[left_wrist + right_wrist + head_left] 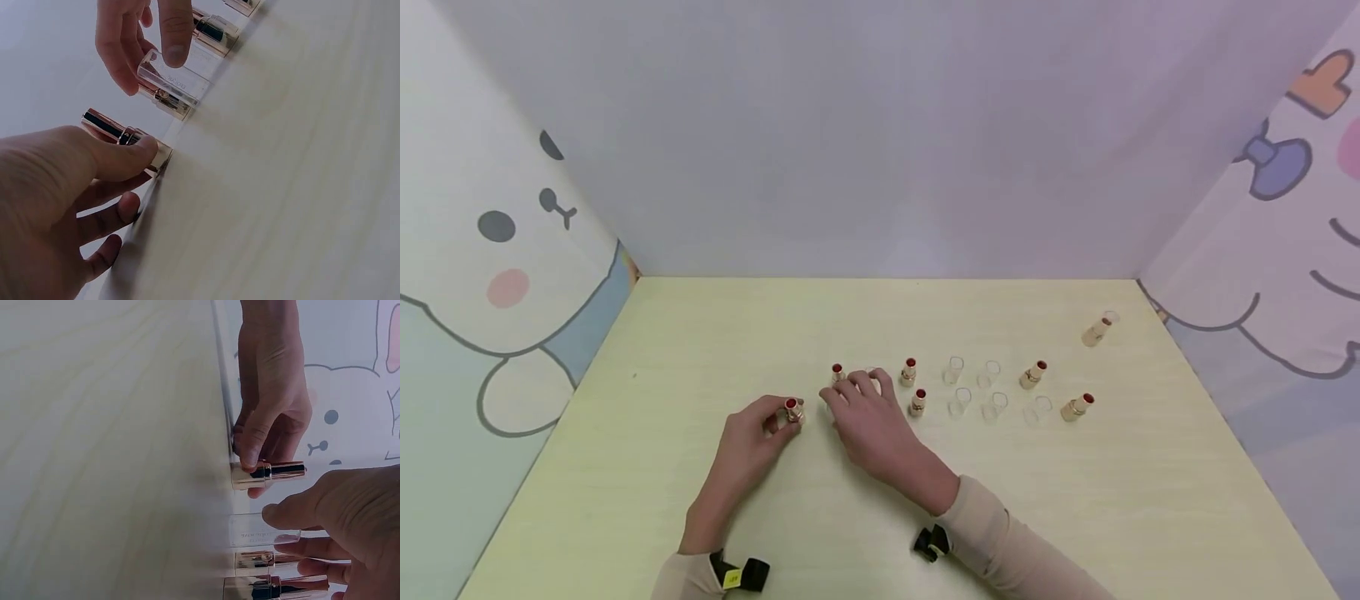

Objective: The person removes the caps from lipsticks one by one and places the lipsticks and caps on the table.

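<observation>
My left hand (748, 442) pinches the gold base of an uncapped lipstick (793, 411) between thumb and fingers, and its red tip points up. In the left wrist view the base of this lipstick (157, 156) is right at the table surface. My right hand (874, 427), just to its right, grips a clear cap (172, 78) from above with thumb and fingers. That cap (247, 529) stands upright, open end up, close over the table in the right wrist view. Beyond the right hand's fingers is another uncapped lipstick (838, 372), partly hidden by them.
Two uncapped lipsticks (910, 372) (917, 403) stand right of my right hand. Further right are several clear caps (960, 402) and two more lipsticks (1033, 375) (1077, 407). At the far right another lipstick (1096, 332) stands by a clear cap (1112, 317). Printed curtains enclose the pale table (715, 333).
</observation>
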`<state>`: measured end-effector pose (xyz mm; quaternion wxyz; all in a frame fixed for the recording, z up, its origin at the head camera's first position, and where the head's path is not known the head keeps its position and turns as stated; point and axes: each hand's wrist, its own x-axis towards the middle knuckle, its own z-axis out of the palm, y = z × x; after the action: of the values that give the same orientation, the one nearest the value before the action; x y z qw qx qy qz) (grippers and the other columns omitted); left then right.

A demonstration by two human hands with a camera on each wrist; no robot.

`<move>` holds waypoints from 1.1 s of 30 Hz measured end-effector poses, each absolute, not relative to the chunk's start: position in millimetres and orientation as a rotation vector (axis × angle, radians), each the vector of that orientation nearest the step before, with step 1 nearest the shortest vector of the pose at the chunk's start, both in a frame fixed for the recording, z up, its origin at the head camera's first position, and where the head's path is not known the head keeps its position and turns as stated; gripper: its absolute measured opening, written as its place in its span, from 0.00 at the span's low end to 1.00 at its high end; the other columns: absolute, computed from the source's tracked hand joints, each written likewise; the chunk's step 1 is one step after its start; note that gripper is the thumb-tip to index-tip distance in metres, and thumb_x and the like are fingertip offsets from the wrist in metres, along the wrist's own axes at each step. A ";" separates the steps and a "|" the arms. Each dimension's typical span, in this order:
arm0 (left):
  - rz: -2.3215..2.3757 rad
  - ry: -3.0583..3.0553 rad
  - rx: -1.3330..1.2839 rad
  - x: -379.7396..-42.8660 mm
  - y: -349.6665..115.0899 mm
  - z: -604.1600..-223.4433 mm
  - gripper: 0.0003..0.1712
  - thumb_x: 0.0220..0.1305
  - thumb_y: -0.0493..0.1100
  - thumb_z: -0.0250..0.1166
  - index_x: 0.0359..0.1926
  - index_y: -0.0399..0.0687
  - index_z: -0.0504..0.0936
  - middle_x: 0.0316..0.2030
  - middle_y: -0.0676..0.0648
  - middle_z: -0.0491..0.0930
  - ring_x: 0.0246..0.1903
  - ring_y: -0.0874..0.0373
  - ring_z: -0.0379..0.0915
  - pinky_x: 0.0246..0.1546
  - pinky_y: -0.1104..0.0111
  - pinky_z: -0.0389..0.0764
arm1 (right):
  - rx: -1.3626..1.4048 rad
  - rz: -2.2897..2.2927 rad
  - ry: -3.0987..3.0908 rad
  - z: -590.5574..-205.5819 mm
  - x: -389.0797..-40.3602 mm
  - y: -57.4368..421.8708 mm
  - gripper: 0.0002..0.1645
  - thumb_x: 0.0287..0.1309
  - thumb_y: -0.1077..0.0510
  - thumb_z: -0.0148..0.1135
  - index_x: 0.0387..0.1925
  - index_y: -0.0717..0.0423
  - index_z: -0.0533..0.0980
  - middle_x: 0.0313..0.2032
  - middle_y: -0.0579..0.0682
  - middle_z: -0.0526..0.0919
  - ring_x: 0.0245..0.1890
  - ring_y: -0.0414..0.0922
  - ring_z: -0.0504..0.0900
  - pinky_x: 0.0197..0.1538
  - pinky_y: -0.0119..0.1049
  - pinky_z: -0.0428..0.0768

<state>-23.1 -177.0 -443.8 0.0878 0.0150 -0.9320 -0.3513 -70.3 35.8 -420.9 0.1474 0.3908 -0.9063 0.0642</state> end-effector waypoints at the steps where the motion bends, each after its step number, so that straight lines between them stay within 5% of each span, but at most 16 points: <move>1: -1.037 -2.773 0.028 -23.5 -177.5 -444.1 0.20 0.59 0.35 0.77 0.52 0.53 0.88 0.32 0.54 0.81 0.32 0.61 0.70 0.31 0.72 0.68 | 1.126 0.187 -2.603 -420.6 -70.0 36.4 0.23 0.67 0.50 0.69 0.61 0.42 0.76 0.56 0.41 0.83 0.61 0.46 0.74 0.69 0.50 0.65; 10: -0.954 -2.740 0.034 -21.8 -190.4 -437.1 0.38 0.64 0.21 0.62 0.72 0.50 0.73 0.62 0.43 0.74 0.43 0.56 0.75 0.43 0.65 0.74 | 1.153 0.442 -2.433 -422.1 -70.5 48.1 0.32 0.74 0.46 0.60 0.73 0.49 0.66 0.67 0.48 0.74 0.67 0.47 0.70 0.68 0.51 0.64; 19: -0.921 -2.258 -0.219 -38.2 -167.2 -405.4 0.31 0.65 0.19 0.57 0.66 0.43 0.80 0.64 0.40 0.78 0.63 0.42 0.70 0.63 0.61 0.65 | 1.164 0.741 -1.956 -412.2 -85.8 69.7 0.23 0.71 0.60 0.54 0.64 0.63 0.73 0.63 0.60 0.77 0.62 0.54 0.78 0.60 0.49 0.78; 27: -0.967 -2.261 -0.469 -75.7 -91.2 -369.0 0.29 0.68 0.27 0.64 0.68 0.46 0.77 0.66 0.44 0.78 0.66 0.44 0.72 0.60 0.46 0.72 | 0.993 0.799 -1.876 -398.9 -96.6 92.1 0.20 0.72 0.63 0.54 0.60 0.66 0.75 0.60 0.63 0.79 0.51 0.54 0.81 0.53 0.48 0.80; 33: -1.057 -2.310 -0.554 -103.3 -35.0 -359.9 0.30 0.69 0.30 0.64 0.70 0.49 0.75 0.67 0.46 0.77 0.66 0.46 0.73 0.62 0.46 0.74 | 0.834 0.901 -1.848 -390.1 -102.8 116.9 0.19 0.71 0.65 0.55 0.60 0.69 0.76 0.60 0.66 0.80 0.59 0.61 0.79 0.59 0.52 0.77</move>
<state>-103.3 -35.0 -359.9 0.2676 -0.2054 -0.8560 -0.3918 -102.8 116.9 -390.1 0.4452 0.3365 -0.7458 0.3637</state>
